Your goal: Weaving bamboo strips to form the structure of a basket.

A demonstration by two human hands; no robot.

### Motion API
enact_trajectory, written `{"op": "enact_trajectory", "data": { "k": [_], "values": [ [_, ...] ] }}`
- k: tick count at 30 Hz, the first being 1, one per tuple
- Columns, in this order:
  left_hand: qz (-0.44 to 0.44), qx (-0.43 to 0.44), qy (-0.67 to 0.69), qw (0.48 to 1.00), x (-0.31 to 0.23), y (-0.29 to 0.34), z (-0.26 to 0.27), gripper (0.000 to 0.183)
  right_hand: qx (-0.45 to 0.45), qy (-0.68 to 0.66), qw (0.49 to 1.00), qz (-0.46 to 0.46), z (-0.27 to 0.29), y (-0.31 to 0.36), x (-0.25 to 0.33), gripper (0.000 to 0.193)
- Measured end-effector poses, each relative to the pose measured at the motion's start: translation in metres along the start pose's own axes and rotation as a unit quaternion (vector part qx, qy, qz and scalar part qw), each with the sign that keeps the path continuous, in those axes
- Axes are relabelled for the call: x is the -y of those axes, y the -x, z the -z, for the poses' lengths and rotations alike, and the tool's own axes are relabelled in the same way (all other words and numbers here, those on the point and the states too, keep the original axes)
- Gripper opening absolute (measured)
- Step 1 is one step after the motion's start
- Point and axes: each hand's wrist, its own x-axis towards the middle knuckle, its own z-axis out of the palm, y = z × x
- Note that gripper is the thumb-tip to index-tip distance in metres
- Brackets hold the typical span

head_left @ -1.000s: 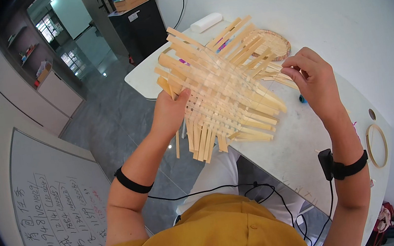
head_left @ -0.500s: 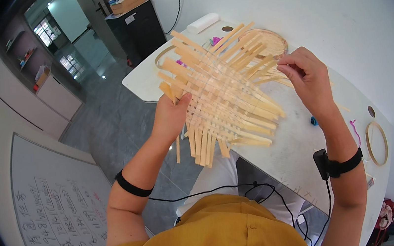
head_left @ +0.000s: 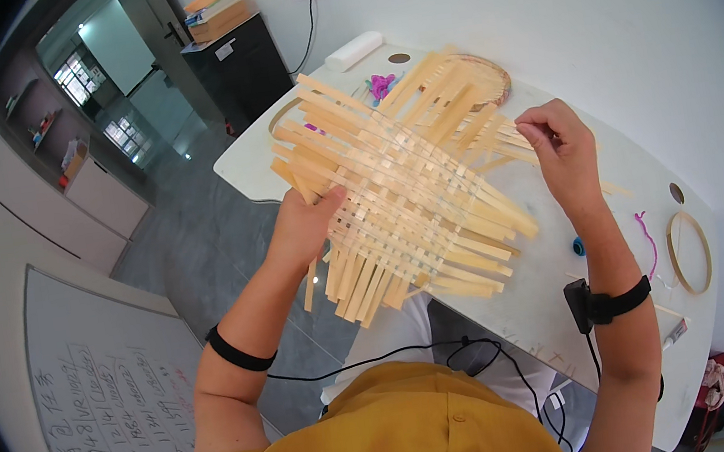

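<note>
A woven panel (head_left: 404,197) of pale, flat strips hangs over the near edge of a white table (head_left: 529,314), held one-handed by a person in a mustard top (head_left: 389,433). The left hand (head_left: 305,224) grips it at the panel's nine o'clock, thumb on top. The right hand (head_left: 564,149) is raised just short of three o'clock, its fingers pinched together near the strip ends; whether a thin strand is caught between them cannot be told.

In the last half second the panel has dropped lower in view and its lower right corner has swung outward, though the head camera turned too. A purple bundle (head_left: 380,87) now shows more plainly at twelve o'clock. For the weaving, the change appears to be one of position only: no strip can be seen to have been added, and the left hand seems to bear the piece alone.

Between one and two o'clock, a round woven tray (head_left: 503,79) sits partly hidden behind the strips, its contents impossible to make out. Between ten and eleven, a cardboard box (head_left: 219,25) stands on a black cabinet (head_left: 241,70), its inside out of sight. Toward four o'clock lies a hoop (head_left: 707,252), beside a purple cord (head_left: 649,248).
</note>
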Motion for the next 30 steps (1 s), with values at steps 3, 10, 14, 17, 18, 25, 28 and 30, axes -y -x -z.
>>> {"op": "enact_trajectory", "data": {
  "k": [3,10,14,17,18,25,28,30],
  "values": [
    [0.004,-0.01,0.007,1.0,-0.001,0.0,-0.001,0.037,-0.031,-0.028,0.999,0.023,0.003,0.006,0.001,0.004],
    [0.033,-0.008,0.013,0.999,-0.006,-0.006,-0.003,0.039,-0.09,-0.073,0.993,0.035,0.002,0.01,-0.002,0.003],
    [0.068,-0.006,0.016,0.998,-0.007,-0.008,-0.001,0.04,-0.104,-0.11,0.987,0.049,0.002,0.009,-0.005,0.002],
    [0.091,0.012,0.0,0.996,-0.012,-0.009,0.0,0.046,-0.096,-0.109,0.989,0.024,-0.001,0.007,-0.011,0.003],
    [0.085,0.016,-0.007,0.996,-0.016,-0.008,-0.003,0.047,-0.084,-0.08,0.993,0.001,-0.002,0.007,-0.012,0.003],
    [0.021,0.054,0.023,0.998,-0.009,-0.014,0.003,0.048,-0.03,-0.033,0.999,-0.03,-0.007,0.006,-0.014,0.005],
    [0.004,0.05,-0.022,0.998,-0.006,-0.02,0.006,0.047,-0.039,-0.012,0.999,-0.001,-0.004,0.005,-0.013,0.006],
    [-0.021,0.041,-0.053,0.998,-0.008,-0.019,0.002,0.038,-0.039,-0.008,0.999,0.003,-0.003,0.003,-0.007,0.007]
  ]
}}
